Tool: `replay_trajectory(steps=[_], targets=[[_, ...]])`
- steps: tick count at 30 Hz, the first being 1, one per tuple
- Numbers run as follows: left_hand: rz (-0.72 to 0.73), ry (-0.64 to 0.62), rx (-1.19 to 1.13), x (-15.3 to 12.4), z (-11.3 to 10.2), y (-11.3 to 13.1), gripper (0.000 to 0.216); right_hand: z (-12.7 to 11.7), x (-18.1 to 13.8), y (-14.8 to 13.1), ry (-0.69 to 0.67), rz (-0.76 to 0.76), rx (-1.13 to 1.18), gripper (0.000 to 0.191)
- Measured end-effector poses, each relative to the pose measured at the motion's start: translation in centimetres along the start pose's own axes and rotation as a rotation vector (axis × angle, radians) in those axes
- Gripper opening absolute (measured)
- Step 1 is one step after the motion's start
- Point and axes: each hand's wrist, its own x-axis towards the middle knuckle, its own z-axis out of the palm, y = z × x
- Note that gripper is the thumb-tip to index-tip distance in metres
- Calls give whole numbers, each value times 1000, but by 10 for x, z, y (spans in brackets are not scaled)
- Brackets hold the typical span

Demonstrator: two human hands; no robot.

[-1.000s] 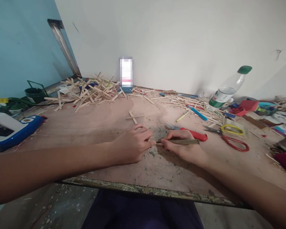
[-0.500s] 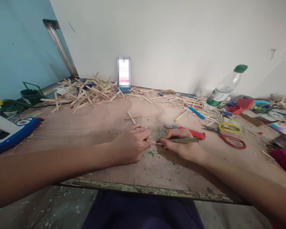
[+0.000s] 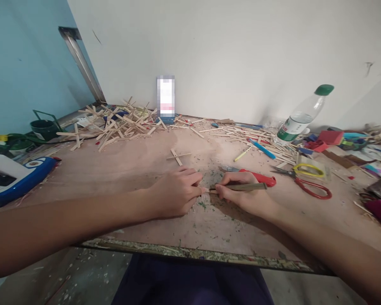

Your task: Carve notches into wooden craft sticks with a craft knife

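My left hand point(image 3: 177, 192) rests on the wooden board point(image 3: 130, 169) with its fingers curled, pinching one end of a short thin wooden stick point(image 3: 208, 191). My right hand point(image 3: 241, 195) is closed around an olive-green knife-like tool point(image 3: 241, 187), held like a pen, its tip touching the stick between the two hands. Green specks lie on the board around them. A small cross of two sticks point(image 3: 178, 156) lies just beyond my hands.
Red-handled pliers point(image 3: 257, 176) and red-and-yellow scissors point(image 3: 306, 180) lie to the right, with a tilted green-capped plastic bottle point(image 3: 300, 117) behind. A heap of wooden sticks point(image 3: 120, 120) fills the back left. A blue and white glue gun point(image 3: 15, 173) and green bucket point(image 3: 43, 126) sit at left.
Both hands stay at the same spot on the stick. Only the camera view has shifted slightly.
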Motion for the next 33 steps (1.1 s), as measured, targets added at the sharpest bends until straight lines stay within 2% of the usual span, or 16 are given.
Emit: replay_trajectory(steps=[6,13,19,33], targets=[[-40,43,-143,-2,-1,0,29,-2,-3,-3,-14,-57,-30,27],[-68,25,-210,-1,-1,-1,34,-4,-7,-13,13,-125,-81,27],[-158,16,-338,0,-2,-3,35,-8,-8,-15,45,-114,-122,34],[-187,-49,-387,0,-8,4,33,-6,-4,-11,30,-66,-147,33]])
